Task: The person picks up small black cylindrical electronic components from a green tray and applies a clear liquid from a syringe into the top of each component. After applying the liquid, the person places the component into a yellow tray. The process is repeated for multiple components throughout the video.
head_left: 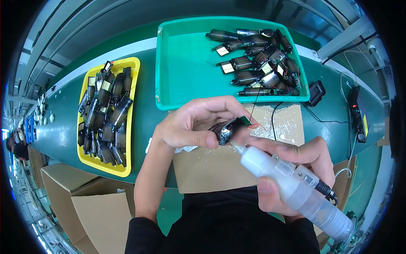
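Observation:
My left hand (198, 122) grips a dark cylindrical part with a small green circuit board (230, 129); a thin black wire and a red one stick out of it. In my right hand (296, 158) is a white, partly translucent corded handheld tool (292, 182), its body slanting down to the right. The narrow tip of this tool meets the end of the dark part. A blur hides the exact contact spot. Under both hands lies a sheet of brown cardboard (203, 173) sprinkled with white specks.
Several similar dark cylinders fill the right side of a green tray (182, 67) at the back. A yellow tray (84, 154) on the left holds more. At the right are a black box with a red light (358, 112), cables and a black object (316, 93). An open carton (101, 216) stands lower left.

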`<state>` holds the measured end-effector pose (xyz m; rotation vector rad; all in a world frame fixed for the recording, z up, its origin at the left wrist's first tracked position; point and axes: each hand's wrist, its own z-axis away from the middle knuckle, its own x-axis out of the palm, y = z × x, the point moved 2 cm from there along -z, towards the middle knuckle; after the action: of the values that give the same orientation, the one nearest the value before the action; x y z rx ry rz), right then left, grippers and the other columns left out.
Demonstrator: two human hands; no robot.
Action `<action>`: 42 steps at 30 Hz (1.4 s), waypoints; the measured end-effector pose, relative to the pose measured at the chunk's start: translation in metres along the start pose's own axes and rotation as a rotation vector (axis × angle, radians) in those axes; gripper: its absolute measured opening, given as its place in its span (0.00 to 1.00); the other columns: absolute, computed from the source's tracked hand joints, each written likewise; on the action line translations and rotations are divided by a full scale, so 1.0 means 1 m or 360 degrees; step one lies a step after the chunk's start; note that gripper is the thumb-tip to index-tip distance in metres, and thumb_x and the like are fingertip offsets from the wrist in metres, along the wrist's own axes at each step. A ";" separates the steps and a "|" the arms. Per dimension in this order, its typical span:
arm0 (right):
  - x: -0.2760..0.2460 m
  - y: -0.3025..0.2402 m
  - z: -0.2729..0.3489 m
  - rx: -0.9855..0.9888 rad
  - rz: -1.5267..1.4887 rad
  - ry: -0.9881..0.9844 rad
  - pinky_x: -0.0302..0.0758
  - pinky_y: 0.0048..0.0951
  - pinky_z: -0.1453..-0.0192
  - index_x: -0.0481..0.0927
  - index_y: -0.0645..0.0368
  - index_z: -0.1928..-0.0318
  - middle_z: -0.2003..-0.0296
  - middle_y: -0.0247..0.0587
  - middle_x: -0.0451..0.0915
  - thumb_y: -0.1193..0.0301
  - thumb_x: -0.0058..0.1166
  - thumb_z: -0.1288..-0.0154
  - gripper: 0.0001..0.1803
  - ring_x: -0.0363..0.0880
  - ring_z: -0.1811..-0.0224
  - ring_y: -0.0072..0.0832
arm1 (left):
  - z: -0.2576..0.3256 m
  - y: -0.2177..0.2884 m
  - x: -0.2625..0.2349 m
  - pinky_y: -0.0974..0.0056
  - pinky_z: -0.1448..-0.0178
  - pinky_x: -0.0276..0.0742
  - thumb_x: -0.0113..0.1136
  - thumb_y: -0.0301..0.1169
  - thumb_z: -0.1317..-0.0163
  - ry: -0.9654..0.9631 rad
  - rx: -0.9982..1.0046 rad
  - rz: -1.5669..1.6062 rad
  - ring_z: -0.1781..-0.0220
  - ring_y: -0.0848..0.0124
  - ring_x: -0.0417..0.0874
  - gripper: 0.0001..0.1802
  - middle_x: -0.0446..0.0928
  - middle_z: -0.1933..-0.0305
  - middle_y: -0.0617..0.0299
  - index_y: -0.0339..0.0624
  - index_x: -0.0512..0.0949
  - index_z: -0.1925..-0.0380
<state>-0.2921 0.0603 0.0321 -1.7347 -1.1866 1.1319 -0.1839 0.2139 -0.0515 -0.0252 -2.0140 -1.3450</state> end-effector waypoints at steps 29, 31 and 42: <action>-0.002 0.007 0.008 -0.0104 -0.0173 0.0162 0.78 0.33 0.51 0.61 0.65 0.59 0.62 0.66 0.79 0.61 0.65 0.46 0.28 0.81 0.56 0.41 | 0.001 0.010 0.000 0.62 0.48 0.69 0.66 0.39 0.44 -0.0110 0.0107 -0.0081 0.53 0.68 0.74 0.31 0.74 0.52 0.53 0.26 0.69 0.48; -0.003 0.007 0.014 0.0054 -0.0125 0.0362 0.77 0.33 0.52 0.61 0.64 0.59 0.63 0.65 0.79 0.53 0.62 0.45 0.30 0.81 0.59 0.38 | 0.001 0.017 -0.007 0.64 0.51 0.70 0.60 0.35 0.40 -0.0033 0.0184 -0.0461 0.56 0.68 0.74 0.25 0.74 0.55 0.56 0.33 0.71 0.45; -0.026 0.099 0.033 0.0545 0.0237 0.0064 0.75 0.24 0.56 0.71 0.64 0.64 0.64 0.47 0.83 0.78 0.61 0.45 0.12 0.81 0.63 0.23 | 0.106 0.128 -0.025 0.54 0.48 0.70 0.62 0.31 0.45 0.1702 -0.0221 -0.3398 0.54 0.51 0.76 0.18 0.77 0.58 0.48 0.37 0.78 0.55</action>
<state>-0.2979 0.0085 -0.0625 -1.5902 -0.7939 1.2972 -0.1736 0.3678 0.0151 2.6054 -0.3679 -1.6403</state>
